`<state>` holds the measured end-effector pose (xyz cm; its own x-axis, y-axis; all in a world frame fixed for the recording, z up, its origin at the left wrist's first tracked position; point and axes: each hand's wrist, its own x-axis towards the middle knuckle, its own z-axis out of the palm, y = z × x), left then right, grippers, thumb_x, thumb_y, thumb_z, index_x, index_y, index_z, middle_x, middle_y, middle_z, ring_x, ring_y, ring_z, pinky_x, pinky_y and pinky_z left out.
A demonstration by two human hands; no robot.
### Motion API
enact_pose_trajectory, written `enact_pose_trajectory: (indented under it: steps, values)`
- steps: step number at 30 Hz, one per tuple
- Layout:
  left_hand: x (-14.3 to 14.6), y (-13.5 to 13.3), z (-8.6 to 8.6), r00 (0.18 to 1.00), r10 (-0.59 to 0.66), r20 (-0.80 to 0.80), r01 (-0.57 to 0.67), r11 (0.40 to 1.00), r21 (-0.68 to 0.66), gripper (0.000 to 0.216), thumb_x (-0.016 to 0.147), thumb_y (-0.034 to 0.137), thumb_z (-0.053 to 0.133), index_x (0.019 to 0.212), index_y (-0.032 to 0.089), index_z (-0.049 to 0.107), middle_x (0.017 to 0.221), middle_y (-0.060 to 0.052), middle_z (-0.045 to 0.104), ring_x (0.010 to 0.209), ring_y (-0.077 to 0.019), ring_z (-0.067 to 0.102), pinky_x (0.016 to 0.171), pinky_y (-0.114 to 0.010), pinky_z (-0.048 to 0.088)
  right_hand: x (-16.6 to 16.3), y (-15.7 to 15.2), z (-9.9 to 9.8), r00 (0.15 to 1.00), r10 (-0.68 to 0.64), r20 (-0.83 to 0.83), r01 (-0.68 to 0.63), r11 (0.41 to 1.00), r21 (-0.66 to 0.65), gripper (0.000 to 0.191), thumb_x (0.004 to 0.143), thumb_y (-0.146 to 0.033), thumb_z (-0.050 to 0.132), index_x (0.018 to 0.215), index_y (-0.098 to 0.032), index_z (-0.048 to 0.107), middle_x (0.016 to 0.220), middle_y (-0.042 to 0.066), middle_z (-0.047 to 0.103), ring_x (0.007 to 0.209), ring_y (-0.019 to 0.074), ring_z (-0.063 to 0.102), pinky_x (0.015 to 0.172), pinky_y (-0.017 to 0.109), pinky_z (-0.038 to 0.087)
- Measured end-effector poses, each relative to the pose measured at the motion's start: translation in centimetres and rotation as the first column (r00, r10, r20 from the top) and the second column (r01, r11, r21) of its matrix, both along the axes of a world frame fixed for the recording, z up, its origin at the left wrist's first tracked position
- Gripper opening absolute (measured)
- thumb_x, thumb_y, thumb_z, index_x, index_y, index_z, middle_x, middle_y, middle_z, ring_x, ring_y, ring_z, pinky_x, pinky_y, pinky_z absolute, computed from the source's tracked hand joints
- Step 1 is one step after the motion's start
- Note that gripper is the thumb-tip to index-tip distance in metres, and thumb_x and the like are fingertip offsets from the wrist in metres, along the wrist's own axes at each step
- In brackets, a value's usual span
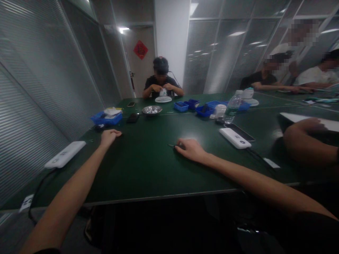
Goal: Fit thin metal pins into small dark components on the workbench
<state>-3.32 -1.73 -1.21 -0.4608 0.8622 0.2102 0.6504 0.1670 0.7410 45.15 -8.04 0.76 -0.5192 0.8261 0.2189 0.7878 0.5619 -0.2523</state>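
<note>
My right hand [191, 149] rests on the green table [148, 169], its fingers closed round a small screwdriver [171, 145]. The thin metal shaft points left, and most of the dark handle is hidden by the fingers. My left hand [109, 137] lies at the left side of the table with fingers pressed together. Whatever may be between its fingertips is too small to make out. Just beyond it stand a blue tray [107, 120] with pale items in it and a small dark object [99, 127].
White power banks [65, 154] [235, 138] lie either side. A metal bowl [152, 110], black phone [132, 118], blue bins [181, 106] and water bottle [233, 107] stand farther back. A co-worker's arm [312, 141] is at right; another person [162, 79] sits opposite.
</note>
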Motion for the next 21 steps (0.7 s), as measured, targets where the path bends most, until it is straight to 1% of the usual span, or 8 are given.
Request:
enact_pose_trajectory:
  steps: [6,14,18,21]
  values:
    - [0.3,0.4,-0.2,1.0,0.005,-0.03,-0.004,1.0,0.029,0.023,0.071,0.024,0.071,0.089,0.016,0.083,0.098,-0.009,0.079,0.099,-0.0281,0.07,0.092,-0.033,0.05,0.0,0.2,-0.3,1.0,0.001,0.002,-0.001,1.0,0.006,0.029,0.101,-0.048,0.054,0.109,-0.023,0.065,0.083,0.004,0.071,0.073,0.0183,0.064,0.063,0.027,0.034]
    - [-0.7,1.1,-0.5,0.999,-0.023,-0.035,0.022,0.999,-0.027,0.027,0.072,0.024,0.069,0.093,0.015,0.083,0.097,-0.011,0.079,0.093,-0.0273,0.071,0.085,-0.033,0.052,0.1,0.0,0.1,1.0,0.007,0.009,-0.006,1.0,-0.02,0.03,0.101,-0.048,0.053,0.112,-0.023,0.065,0.084,0.004,0.071,0.074,0.0188,0.064,0.062,0.027,0.036]
    - [-0.5,0.8,-0.2,0.995,-0.053,-0.083,0.051,0.998,-0.034,0.023,0.072,0.022,0.069,0.089,0.016,0.083,0.099,-0.011,0.079,0.095,-0.0285,0.07,0.088,-0.033,0.05,0.0,-0.1,0.3,1.0,0.018,-0.002,-0.018,0.999,-0.03,0.029,0.102,-0.047,0.053,0.113,-0.023,0.065,0.085,0.005,0.072,0.076,0.0189,0.065,0.064,0.027,0.037]
    - [-0.5,0.6,0.0,0.994,-0.063,-0.092,0.059,0.997,-0.041,0.022,0.072,0.022,0.07,0.089,0.017,0.082,0.101,-0.011,0.079,0.097,-0.029,0.07,0.089,-0.034,0.05,0.0,0.0,0.1,1.0,0.01,0.003,-0.01,0.999,-0.031,0.029,0.101,-0.048,0.053,0.112,-0.023,0.065,0.085,0.005,0.072,0.075,0.0189,0.065,0.064,0.027,0.037]
